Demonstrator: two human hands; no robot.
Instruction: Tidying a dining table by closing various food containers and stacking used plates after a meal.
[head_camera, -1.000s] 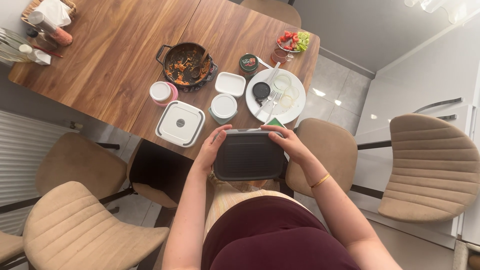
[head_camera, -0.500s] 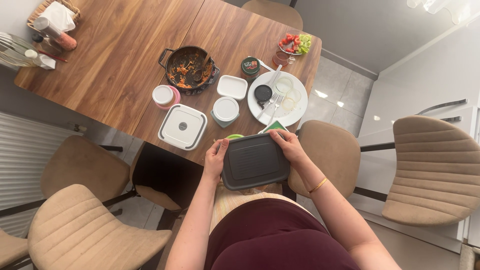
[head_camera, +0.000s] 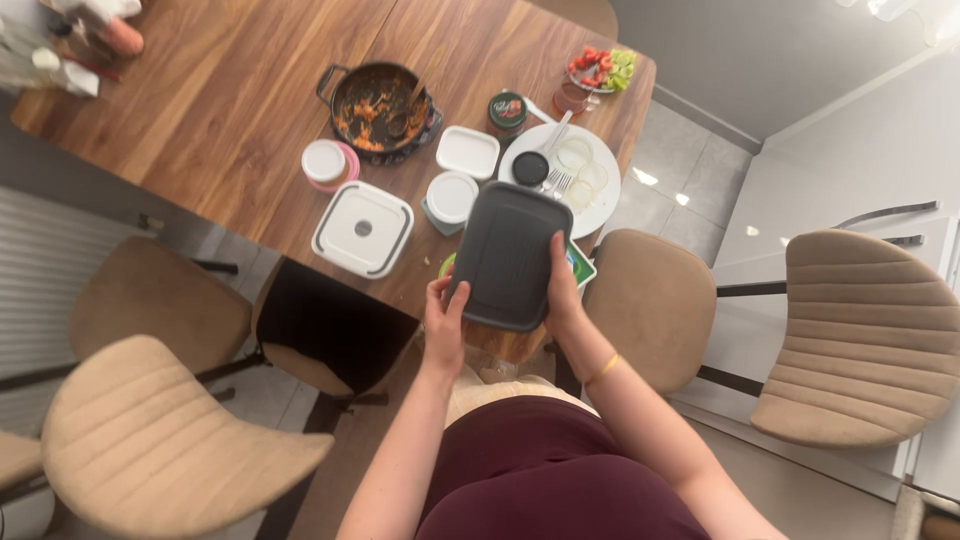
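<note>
Wooden table (head_camera: 230, 110) below, crowded with dishes. Both hands up at its near edge: left hand (head_camera: 443, 325) and right hand (head_camera: 562, 295) clamped on opposite sides of dark grey rectangular tray (head_camera: 508, 255) (tilted, ribbed face up). Beyond it white plate (head_camera: 604, 195) with cutlery; left, square white container (head_camera: 362, 229); far off, dirty pan (head_camera: 378, 105).

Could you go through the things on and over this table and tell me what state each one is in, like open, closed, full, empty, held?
Dark grey lid: held over the table edge by left hand and right hand.
Black pan: uncovered, food remains, spoon inside.
Square white container: lidded.
Round white container: lidded.
Pink tub: lidded.
White plate: stacked with used dishes and cutlery.
Salad bowl: still holds vegetables.
</note>
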